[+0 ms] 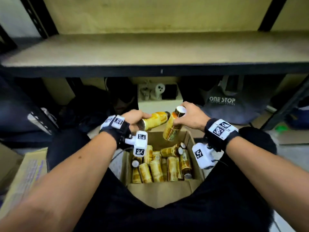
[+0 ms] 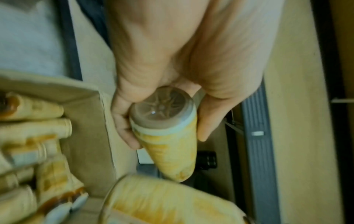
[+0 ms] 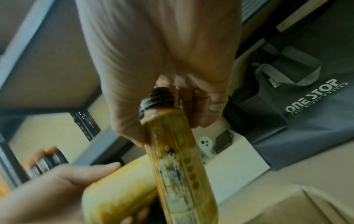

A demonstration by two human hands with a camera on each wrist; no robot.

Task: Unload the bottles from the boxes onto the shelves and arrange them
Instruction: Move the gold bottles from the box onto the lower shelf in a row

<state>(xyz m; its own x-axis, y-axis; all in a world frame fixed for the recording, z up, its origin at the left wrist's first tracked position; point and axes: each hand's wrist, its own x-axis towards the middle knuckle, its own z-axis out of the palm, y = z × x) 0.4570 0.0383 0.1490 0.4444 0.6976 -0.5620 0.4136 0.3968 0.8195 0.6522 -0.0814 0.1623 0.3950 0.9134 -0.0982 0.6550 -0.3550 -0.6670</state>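
Note:
An open cardboard box (image 1: 160,193) between my knees holds several yellow-labelled bottles (image 1: 160,166), lying and leaning. Above its far edge my left hand (image 1: 138,118) grips one yellow bottle (image 1: 157,120) near its base and holds it sideways; the left wrist view shows the fingers (image 2: 126,128) curled round the bottle's bottom end (image 2: 172,159). My right hand (image 1: 181,114) grips a second bottle (image 1: 172,129) just below its cap, hanging tilted and almost touching the first. The right wrist view shows this bottle (image 3: 182,166) crossing the left hand's bottle (image 3: 118,189). The wooden shelf (image 1: 150,52) above is bare.
Under the shelf stand a white box of small items (image 1: 158,104) and a grey "ONE STOP" bag (image 1: 222,104). Dark bags (image 1: 87,104) fill the lower left. A closed cardboard box (image 1: 21,173) sits by my left knee. Black shelf uprights (image 1: 38,17) frame the sides.

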